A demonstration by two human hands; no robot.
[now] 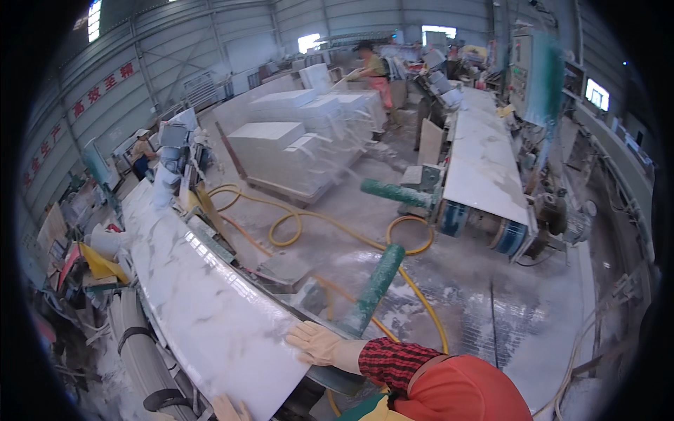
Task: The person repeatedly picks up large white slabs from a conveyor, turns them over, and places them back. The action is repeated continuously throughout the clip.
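A long, white, shiny surface [210,302] runs from the lower middle toward the far left; whether it is a stone slab or a machine's belt I cannot tell. On its right edge, near the close end, my right hand [321,344] lies flat in a pale glove, fingers stretched out. My left hand [230,408] shows only in part at the lower rim, its fingers extended by the left edge of the same surface. Neither hand grips anything visible. A green, dust-streaked roller or tube [379,288] sticks out just beyond my right hand.
A second white-topped conveyor [484,158] stands at the right. Stacked white blocks [270,144] fill the middle. A yellow hose [421,302] loops over the wet floor. Grey pipes [137,351] lie at left. One person [375,74] stands far back, another [142,151] at far left.
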